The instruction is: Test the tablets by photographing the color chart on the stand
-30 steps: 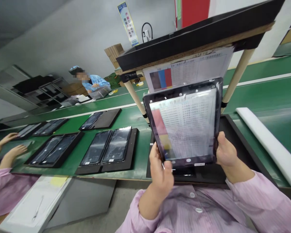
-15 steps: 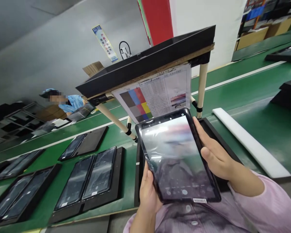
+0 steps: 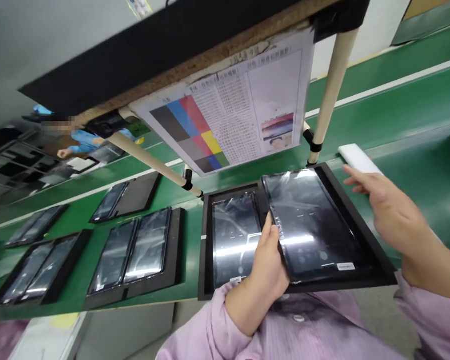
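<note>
My left hand [image 3: 267, 262] grips the left edge of a plastic-wrapped black tablet [image 3: 311, 225], thumb on its screen. The tablet lies low over the right slot of a black two-slot tray [image 3: 375, 260]. A second wrapped tablet [image 3: 234, 235] lies in the tray's left slot. My right hand [image 3: 388, 212] hovers off the tray's right side, fingers loosely extended, holding nothing. A colour test chart [image 3: 232, 107] hangs from the shelf above the tray.
The tray sits on a green conveyor belt [image 3: 416, 110]. More black trays with tablets [image 3: 138, 255] line the belt to the left. A white foam strip [image 3: 358, 157] lies right of the tray. Cream shelf legs [image 3: 332, 85] stand behind it. A person in blue [image 3: 78, 142] works far left.
The tablet went from held up facing the chart to lowered flat over the tray's right slot. My right hand let go of it and moved off to the right.
</note>
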Available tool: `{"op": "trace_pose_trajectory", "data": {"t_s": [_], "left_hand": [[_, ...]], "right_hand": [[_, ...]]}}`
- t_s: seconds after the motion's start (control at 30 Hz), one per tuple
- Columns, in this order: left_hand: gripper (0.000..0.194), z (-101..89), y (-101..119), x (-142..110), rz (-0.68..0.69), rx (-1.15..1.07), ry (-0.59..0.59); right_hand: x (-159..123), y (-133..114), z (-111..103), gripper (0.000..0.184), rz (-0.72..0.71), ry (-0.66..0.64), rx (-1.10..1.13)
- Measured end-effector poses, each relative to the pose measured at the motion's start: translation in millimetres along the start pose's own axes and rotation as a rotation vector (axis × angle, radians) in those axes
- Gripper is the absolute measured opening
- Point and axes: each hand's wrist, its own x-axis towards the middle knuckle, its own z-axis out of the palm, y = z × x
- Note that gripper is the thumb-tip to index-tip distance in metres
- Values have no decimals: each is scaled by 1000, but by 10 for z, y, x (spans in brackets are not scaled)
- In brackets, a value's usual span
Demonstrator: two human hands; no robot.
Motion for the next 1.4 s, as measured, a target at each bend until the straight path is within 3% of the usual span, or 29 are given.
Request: {"op": "trace_pose_trajectory", "data": {"t_s": [0.07,0.13,0.23,0.3,0.37,0.53,0.6,0.7,0.8,0.93,1.07,1.13,1.3,1.4], "left_hand": [[49,-1,-44,69,-3,64,-38],[47,-116,-46,84,55,167,-101],[47,-441,73,-8,304,367,-189],[43,-681,222,-97,495,580,-185],[36,-892,382,-155,644,867,-105],[33,-1231,595,-114,981,1598,257],[32,-1300,596,-63,1047,1804,372],[34,-1344,563,9,1052,1992,444],[33,-1352,538,40,1046,2096,429],[34,-1393,557,17,1171,2058,392],[33,-1414,560,14,1240,2016,225],[30,-1368,525,18,1230,2004,164],[30,-1156,434,8,1172,1971,148],[32,-1080,421,-8,1109,1961,163]], "right_hand": [[-33,31,4,65,-84,-124,-25],[-95,79,51,56,-174,-231,-104],[-195,164,165,49,-307,-321,-321],[-231,201,258,49,-385,-360,-420],[-234,220,354,51,-436,-389,-455],[-171,255,451,49,-514,-405,-446],[-147,294,399,47,-504,-384,-441],[-159,350,292,54,-411,-359,-425],[-252,342,226,51,-352,-331,-420],[-392,273,208,33,-269,-250,-450],[-441,258,200,38,-212,-205,-447],[-438,264,211,38,-214,-204,-462],[-412,266,247,41,-301,-223,-551],[-460,287,197,44,-218,-222,-487]]}}
